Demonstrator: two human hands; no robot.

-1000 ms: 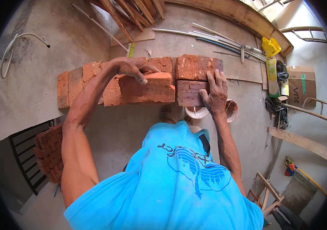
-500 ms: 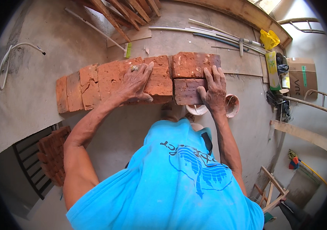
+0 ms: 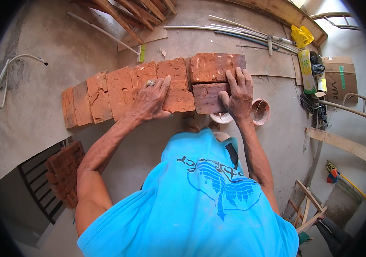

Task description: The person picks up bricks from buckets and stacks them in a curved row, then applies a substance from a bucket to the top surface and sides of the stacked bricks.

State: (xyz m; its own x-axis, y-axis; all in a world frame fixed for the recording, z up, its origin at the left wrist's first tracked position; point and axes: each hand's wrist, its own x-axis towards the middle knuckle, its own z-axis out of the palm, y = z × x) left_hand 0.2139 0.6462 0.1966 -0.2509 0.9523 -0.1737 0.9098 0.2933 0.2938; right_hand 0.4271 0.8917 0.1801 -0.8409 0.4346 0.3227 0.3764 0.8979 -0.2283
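Note:
A row of orange-red clay bricks [image 3: 118, 88] stretches from the left to the middle in front of me, with two more at its right end. My left hand [image 3: 148, 102] lies over a near-side brick [image 3: 179, 96], its fingers reaching to the far edge and its thumb at the near edge. My right hand [image 3: 239, 96] is spread over the right end of the row. Its fingers touch the corner of the far right brick [image 3: 211, 67], and its thumb rests on the darker near right brick [image 3: 208, 97]. The palms hide parts of the bricks.
White buckets [image 3: 260, 112] stand on the floor beyond my right hand. More bricks [image 3: 66, 171] are stacked at the lower left. Pipes [image 3: 251, 34], a green-bristled broom [image 3: 141, 53], a carton [image 3: 339, 79] and a wooden frame [image 3: 309, 207] lie around the room.
The brick under my left hand has slid toward me, uncovering a seam between it and the brick behind. The right-end bricks and my right hand keep their places. The view has shifted slightly.

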